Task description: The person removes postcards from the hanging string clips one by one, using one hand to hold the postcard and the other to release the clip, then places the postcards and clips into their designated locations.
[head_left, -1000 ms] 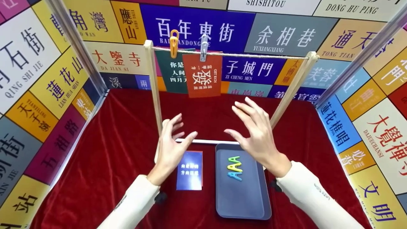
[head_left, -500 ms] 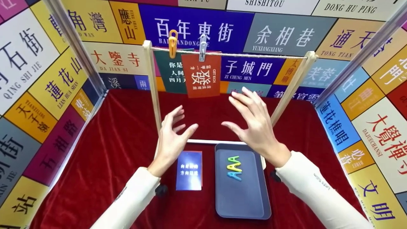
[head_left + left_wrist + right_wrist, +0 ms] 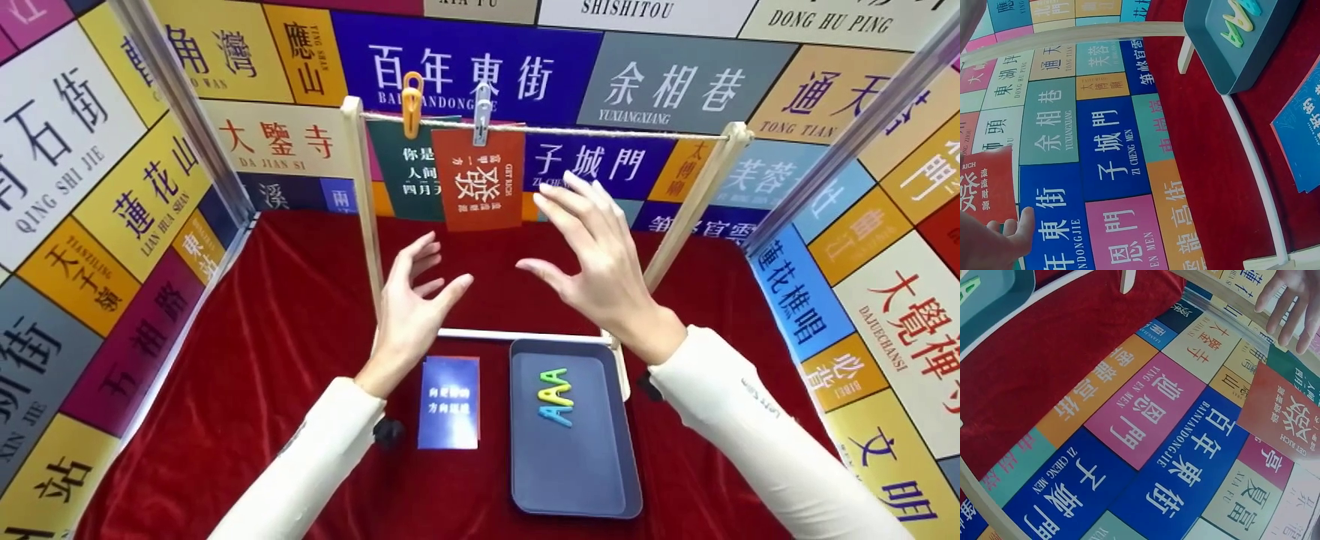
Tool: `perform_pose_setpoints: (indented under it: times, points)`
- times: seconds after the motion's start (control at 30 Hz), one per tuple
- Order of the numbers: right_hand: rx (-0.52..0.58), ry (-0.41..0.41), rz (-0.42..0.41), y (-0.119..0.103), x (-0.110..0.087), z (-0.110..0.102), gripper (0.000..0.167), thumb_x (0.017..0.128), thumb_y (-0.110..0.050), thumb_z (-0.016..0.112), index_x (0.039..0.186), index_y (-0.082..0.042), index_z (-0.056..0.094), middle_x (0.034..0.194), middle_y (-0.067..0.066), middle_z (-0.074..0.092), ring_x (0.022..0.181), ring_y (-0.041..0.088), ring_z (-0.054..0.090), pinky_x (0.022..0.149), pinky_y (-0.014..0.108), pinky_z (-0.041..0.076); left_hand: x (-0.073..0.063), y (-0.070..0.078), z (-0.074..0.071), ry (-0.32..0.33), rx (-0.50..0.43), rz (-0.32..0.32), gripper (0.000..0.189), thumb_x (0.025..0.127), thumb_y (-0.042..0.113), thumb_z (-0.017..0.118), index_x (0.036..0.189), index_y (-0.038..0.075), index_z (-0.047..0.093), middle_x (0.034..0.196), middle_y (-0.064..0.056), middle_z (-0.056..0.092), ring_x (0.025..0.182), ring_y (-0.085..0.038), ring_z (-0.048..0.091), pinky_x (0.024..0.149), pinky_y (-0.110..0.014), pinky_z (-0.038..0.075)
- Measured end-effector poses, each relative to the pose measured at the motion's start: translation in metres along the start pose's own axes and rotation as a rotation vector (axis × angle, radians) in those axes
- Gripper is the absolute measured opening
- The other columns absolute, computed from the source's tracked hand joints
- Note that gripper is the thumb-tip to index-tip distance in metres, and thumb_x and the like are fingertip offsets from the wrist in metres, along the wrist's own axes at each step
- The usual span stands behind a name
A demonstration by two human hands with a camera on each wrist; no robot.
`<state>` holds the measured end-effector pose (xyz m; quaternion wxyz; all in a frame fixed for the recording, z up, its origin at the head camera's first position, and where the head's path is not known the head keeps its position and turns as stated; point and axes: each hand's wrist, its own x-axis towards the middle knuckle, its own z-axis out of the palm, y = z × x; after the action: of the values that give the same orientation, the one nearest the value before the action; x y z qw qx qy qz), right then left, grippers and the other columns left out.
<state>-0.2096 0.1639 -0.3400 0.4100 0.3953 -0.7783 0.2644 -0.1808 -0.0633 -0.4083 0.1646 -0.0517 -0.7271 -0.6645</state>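
My left hand hovers empty inside the left post, fingers loosely bent and thumb apart. Farther right and a little higher, my right hand is also empty, its fingers spread toward the hanging cards. A red card hangs from the rope by a grey clothespin. Behind and left of it, an orange clothespin holds a dark green card. Below the hands lie a blue card on the cloth and a dark tray with green, yellow and blue clothespins.
The rope runs between two wooden posts, the left and right. A white bar joins them low down. Red velvet covers the table, and panels with printed place names stand on three sides.
Both hands have risen and moved forward, toward the hanging cards. The cards, clothespins and tray stay where they were.
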Motion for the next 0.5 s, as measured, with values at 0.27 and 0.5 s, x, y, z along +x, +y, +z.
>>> perform_pose_setpoints:
  times: [0.27, 0.5]
  points:
    - [-0.012, -0.009, -0.008, 0.004, 0.013, -0.001, 0.063, 0.084, -0.035, 0.080, 0.134, -0.003, 0.061, 0.136, 0.014, 0.062, 0.139, 0.034, 0.047, 0.123, 0.046, 0.033, 0.008, 0.001, 0.007, 0.023, -0.023, -0.006, 0.071, 0.082, 0.021, 0.084, 0.143, 0.010, 0.050, 0.137, -0.012, 0.057, 0.127, -0.024, 0.058, 0.103, -0.046, 0.056]
    - [0.012, 0.009, 0.010, 0.006, 0.027, -0.001, 0.067, 0.080, -0.034, 0.084, 0.134, -0.003, 0.061, 0.136, 0.015, 0.062, 0.139, 0.033, 0.047, 0.123, 0.047, 0.033, 0.014, 0.005, 0.009, 0.049, -0.001, -0.004, 0.071, 0.082, 0.022, 0.085, 0.143, 0.010, 0.050, 0.136, -0.012, 0.058, 0.125, -0.023, 0.060, 0.102, -0.043, 0.057]
